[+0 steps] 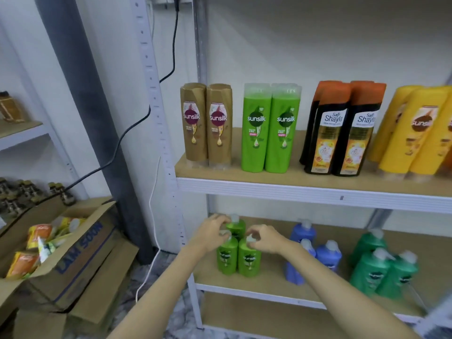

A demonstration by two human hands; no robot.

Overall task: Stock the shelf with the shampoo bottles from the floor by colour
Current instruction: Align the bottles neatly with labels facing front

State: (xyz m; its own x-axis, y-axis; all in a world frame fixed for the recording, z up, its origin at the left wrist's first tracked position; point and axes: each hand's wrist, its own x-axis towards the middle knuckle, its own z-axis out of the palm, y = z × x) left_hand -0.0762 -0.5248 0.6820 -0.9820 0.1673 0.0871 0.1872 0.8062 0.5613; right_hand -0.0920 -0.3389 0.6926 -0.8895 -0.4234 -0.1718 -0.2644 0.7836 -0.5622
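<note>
The left hand [212, 232] and right hand [265, 238] are each gripping a green bottle's [249, 260] pump; nudging could be toppling the 3 tightly clustered bottles.

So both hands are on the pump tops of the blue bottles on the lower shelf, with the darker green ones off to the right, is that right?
Not quite. The head view shows the left hand and right hand on the pump tops of the light green bottles, not the blue bottles, which stand untouched just to their right. The rest holds: it is the lower shelf, and the darker green bottles are off to the right.
</note>
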